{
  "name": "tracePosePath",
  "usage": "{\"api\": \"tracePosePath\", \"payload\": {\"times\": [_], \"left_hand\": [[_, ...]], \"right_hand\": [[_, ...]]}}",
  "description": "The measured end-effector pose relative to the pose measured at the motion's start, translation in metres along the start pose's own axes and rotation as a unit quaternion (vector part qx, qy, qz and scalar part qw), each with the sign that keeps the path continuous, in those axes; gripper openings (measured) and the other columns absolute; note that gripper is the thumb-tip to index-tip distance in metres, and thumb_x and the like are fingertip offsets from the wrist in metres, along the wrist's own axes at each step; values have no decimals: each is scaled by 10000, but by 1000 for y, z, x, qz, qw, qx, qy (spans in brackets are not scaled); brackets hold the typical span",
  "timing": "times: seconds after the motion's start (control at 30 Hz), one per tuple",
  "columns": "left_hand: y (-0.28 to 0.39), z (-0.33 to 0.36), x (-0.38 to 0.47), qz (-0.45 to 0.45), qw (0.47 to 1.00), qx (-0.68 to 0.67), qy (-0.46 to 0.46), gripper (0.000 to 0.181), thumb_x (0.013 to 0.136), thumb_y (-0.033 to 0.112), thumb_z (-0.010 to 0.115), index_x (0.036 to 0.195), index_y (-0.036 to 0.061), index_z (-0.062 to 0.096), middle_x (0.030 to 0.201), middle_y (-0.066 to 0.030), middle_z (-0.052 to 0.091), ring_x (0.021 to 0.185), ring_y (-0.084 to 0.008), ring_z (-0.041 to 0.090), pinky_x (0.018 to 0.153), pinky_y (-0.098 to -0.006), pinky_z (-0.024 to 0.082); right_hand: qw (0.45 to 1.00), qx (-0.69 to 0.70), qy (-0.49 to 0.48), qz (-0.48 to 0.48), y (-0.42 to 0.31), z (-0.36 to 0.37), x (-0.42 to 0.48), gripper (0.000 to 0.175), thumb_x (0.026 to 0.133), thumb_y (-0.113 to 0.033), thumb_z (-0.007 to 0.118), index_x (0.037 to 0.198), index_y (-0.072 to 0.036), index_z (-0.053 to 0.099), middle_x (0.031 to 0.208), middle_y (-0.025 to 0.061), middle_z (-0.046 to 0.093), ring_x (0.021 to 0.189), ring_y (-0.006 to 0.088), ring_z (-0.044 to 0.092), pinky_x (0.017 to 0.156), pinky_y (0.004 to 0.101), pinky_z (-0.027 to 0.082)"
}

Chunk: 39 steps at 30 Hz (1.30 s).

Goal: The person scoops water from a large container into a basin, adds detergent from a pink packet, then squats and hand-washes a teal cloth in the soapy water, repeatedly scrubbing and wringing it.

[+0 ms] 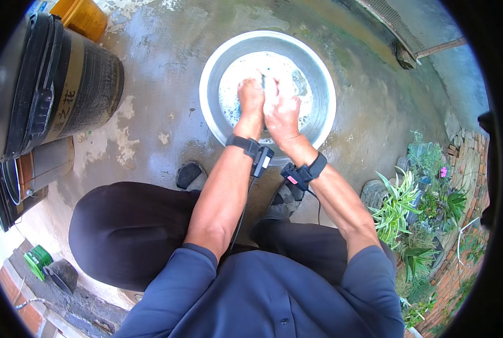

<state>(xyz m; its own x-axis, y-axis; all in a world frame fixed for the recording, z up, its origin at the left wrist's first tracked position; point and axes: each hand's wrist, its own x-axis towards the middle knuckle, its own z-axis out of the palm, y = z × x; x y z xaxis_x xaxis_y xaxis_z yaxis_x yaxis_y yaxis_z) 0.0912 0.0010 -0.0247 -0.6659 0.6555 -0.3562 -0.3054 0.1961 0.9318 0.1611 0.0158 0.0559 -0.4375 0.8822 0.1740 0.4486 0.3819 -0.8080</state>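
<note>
A round metal basin (321, 72) stands on the ground in front of me, holding white, foamy water (245, 63). Both hands are over the suds near its middle, side by side and close together. My left hand (251, 94) has its fingers curled, with the fingertips out of sight. Foam coats my right hand (282, 105), which is bent beside the left. A small dark teal bit shows between them, too little to name. Glare and suds hide whether either hand grips something. A greyish patch (300, 82) shows in the foam right of my hands.
Black lidded buckets (90, 80) stand at the left, with a yellow-orange bucket (82, 19) behind. Potted plants (399, 203) line the right side by a brick edge (473, 169). The concrete floor (158, 84) is wet. Black devices with cables (263, 160) are strapped to both wrists.
</note>
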Motion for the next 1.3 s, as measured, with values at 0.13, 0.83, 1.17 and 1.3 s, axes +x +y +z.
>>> {"api": "tracePosePath", "payload": {"times": [0.13,0.83,1.17,1.3], "left_hand": [[23,-28,11,-45,998,-39,-17,388,1109,368,605,1137,-3,714,1071,-82,713,977,-159,650,836,-372,559],[63,-72,1,-48,938,-252,-231,325,927,42,713,1249,5,703,1222,-94,711,1167,-203,671,1029,-370,541],[76,-60,-10,-95,912,-312,-249,362,952,107,770,1291,24,674,1223,-71,712,1211,-191,660,1037,-387,541],[80,-56,-14,-18,935,-277,-219,348,940,118,822,1250,32,687,1204,-67,714,1121,-175,683,973,-352,551]], "right_hand": [[992,117,-26,-36,28,-4,9,193,1026,-110,695,1155,31,724,1062,143,754,983,231,715,890,356,563],[984,63,-160,-56,86,-99,88,387,861,-372,872,1121,-99,785,999,50,779,1047,212,694,887,367,567],[847,345,-283,288,53,-64,53,523,1098,-430,614,1436,-34,671,1394,146,710,1258,272,670,1142,460,460],[851,372,-277,244,57,-53,46,477,1080,-377,650,1395,-20,686,1346,116,721,1250,235,657,1123,436,466]]}}
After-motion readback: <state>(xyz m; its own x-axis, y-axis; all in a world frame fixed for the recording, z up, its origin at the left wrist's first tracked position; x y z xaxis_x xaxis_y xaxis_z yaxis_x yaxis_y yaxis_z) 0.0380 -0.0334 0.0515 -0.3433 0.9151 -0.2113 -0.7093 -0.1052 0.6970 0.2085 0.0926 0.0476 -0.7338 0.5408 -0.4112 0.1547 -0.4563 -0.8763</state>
